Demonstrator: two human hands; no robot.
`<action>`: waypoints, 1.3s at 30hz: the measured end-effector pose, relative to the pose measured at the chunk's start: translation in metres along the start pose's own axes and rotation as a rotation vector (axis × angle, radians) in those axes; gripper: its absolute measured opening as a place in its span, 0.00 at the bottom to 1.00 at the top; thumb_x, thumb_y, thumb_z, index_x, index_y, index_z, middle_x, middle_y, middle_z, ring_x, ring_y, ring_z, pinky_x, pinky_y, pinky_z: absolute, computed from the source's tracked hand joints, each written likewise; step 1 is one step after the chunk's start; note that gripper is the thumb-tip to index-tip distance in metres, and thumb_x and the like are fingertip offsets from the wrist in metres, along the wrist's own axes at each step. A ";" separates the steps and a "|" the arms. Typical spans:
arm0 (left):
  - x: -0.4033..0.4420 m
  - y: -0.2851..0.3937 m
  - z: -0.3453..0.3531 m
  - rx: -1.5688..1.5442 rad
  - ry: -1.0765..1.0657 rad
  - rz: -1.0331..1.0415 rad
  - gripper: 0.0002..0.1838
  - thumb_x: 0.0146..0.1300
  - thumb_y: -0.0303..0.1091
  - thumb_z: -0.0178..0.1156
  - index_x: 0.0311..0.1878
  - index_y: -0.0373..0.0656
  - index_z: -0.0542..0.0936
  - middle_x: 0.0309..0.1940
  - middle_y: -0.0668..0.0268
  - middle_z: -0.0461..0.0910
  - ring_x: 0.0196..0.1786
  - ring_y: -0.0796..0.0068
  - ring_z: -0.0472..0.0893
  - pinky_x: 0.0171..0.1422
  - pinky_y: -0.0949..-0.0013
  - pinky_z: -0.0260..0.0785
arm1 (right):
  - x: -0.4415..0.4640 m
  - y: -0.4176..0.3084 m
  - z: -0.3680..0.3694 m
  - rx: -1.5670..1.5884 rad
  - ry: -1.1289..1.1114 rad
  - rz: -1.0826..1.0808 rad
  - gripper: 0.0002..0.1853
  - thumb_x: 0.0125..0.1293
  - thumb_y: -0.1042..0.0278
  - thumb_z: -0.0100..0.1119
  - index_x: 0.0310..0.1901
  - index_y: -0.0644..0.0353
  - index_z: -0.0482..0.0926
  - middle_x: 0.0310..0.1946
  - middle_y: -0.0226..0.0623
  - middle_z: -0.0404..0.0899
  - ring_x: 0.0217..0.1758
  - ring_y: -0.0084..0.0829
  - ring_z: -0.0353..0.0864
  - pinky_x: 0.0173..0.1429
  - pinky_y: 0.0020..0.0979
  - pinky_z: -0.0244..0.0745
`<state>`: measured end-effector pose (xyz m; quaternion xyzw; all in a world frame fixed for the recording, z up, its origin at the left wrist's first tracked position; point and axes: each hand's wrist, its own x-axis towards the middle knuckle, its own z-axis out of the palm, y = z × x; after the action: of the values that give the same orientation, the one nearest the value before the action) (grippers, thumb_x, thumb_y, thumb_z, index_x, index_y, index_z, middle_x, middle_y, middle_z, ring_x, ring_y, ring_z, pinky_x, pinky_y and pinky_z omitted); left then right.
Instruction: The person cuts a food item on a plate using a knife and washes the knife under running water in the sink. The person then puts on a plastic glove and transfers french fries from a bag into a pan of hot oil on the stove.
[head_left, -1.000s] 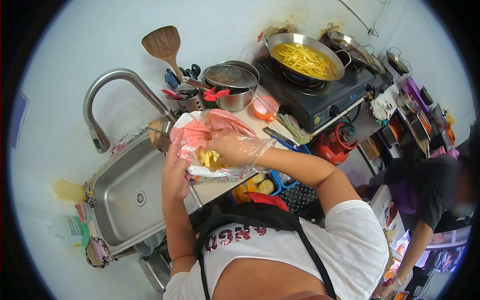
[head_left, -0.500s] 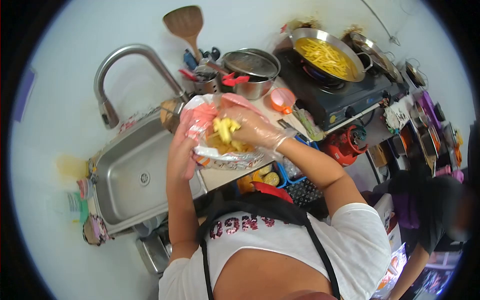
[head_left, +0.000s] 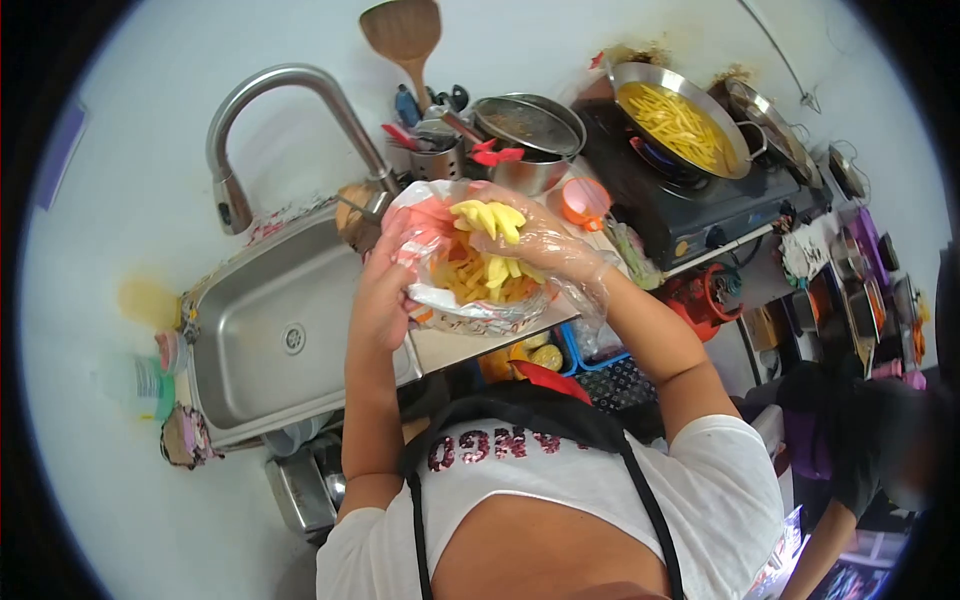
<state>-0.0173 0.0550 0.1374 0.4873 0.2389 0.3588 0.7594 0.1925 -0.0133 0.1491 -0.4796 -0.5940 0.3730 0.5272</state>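
Note:
My left hand (head_left: 382,300) grips the near left rim of a plastic bag (head_left: 418,232) with pink and white sides. Pale yellow potato strips (head_left: 468,275) lie inside the bag. My right hand (head_left: 540,240), in a clear plastic glove, is over the bag's opening with its fingers closed round a bunch of yellow strips (head_left: 488,218). More strips show just below that hand. The bag rests at the counter's edge (head_left: 450,348), right of the sink.
A steel sink (head_left: 260,350) with a tall faucet (head_left: 290,75) is at left. Behind the bag are a lidded pot (head_left: 530,175) and an orange cup (head_left: 585,203). A pan of frying strips (head_left: 680,125) sits on the stove (head_left: 700,215). Another person (head_left: 850,430) is at right.
My right hand has risen out of the bag with strips in its grasp. The left hand keeps its hold on the bag. The whole view has shifted, with the stove moving right and up.

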 end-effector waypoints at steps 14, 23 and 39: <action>0.002 -0.006 0.001 -0.031 -0.012 0.033 0.42 0.46 0.19 0.42 0.72 0.34 0.52 0.72 0.57 0.54 0.70 0.64 0.63 0.68 0.67 0.65 | 0.052 -0.113 -0.170 0.074 0.300 -0.018 0.21 0.58 0.63 0.66 0.51 0.62 0.74 0.37 0.35 0.79 0.31 0.25 0.80 0.32 0.27 0.80; 0.002 -0.008 0.005 -0.040 0.038 0.072 0.41 0.47 0.20 0.42 0.71 0.34 0.56 0.72 0.58 0.54 0.69 0.70 0.62 0.65 0.74 0.61 | 0.034 -0.069 -0.368 -0.455 0.642 0.396 0.16 0.58 0.60 0.65 0.41 0.64 0.77 0.30 0.35 0.80 0.23 0.27 0.79 0.19 0.25 0.70; 0.000 -0.007 0.020 -0.066 0.137 0.075 0.43 0.45 0.19 0.45 0.72 0.34 0.54 0.71 0.56 0.56 0.67 0.66 0.68 0.64 0.69 0.67 | 0.036 0.039 -0.471 -1.388 0.236 0.865 0.17 0.56 0.64 0.62 0.48 0.59 0.79 0.39 0.44 0.80 0.39 0.40 0.80 0.42 0.38 0.75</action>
<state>-0.0006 0.0416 0.1396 0.4450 0.2600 0.4273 0.7428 0.6635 0.0024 0.1999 -0.9186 -0.3929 0.0382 -0.0201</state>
